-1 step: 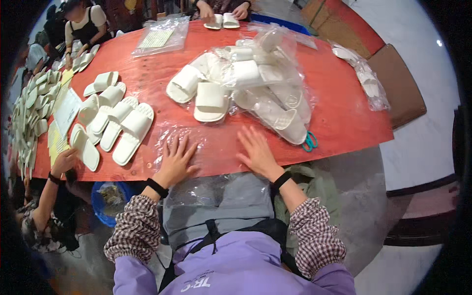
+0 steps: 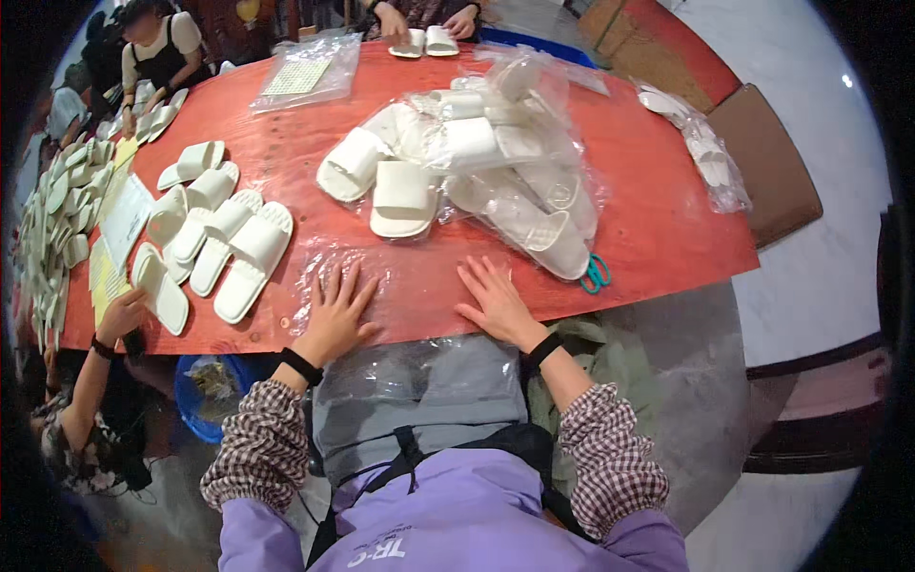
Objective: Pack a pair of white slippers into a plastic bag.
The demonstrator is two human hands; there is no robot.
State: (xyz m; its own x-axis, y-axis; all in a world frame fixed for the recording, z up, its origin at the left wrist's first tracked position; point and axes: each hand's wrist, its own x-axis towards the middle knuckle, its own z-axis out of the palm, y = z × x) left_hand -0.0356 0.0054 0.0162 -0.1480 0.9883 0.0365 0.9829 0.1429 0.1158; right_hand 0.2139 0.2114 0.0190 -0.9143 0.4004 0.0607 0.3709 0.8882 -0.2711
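Observation:
A clear plastic bag (image 2: 410, 286) lies on the near edge of the red table (image 2: 648, 238), and its near end hangs over toward my lap. My left hand (image 2: 334, 316) rests palm down on the bag's left side with fingers spread. Flat on its right side is my right hand (image 2: 498, 307), fingers also stretched out. Neither hand grips anything. To the left sit several loose white slippers (image 2: 255, 262). Beyond my hands is a heap of white slippers in clear bags (image 2: 467, 143). Teal-handled scissors (image 2: 596, 274) stick out from under the heap's right end.
A co-worker's hand (image 2: 124, 313) touches a slipper at the left, near sheets of paper (image 2: 126, 224) and a large slipper pile (image 2: 62, 200). Across the table another person handles slippers (image 2: 424, 41). Bagged slippers (image 2: 705, 153) lie far right. Below the table stands a blue bin (image 2: 195, 419).

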